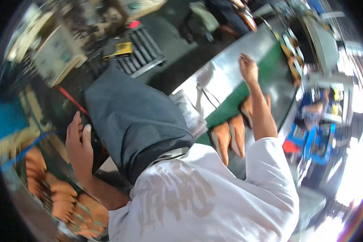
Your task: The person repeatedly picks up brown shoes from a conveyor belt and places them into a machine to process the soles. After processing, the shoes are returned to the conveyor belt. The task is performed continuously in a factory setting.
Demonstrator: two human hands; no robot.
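White shirt (213, 197); left hand (80, 141) spread, right hand (249, 69) seemingly curled, beyond orange shoes (238, 135).

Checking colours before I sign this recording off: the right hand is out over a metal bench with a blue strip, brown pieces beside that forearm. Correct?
No: the strip is green, not blue, as the head view shows. The right hand is out over the metal bench, with brown pieces beside that forearm.

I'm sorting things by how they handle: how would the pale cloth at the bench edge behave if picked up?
The pale cloth would probably sag, as it lies rumpled. Its matte look suggests little slip. Slumped low, it seems unlikely to roll.
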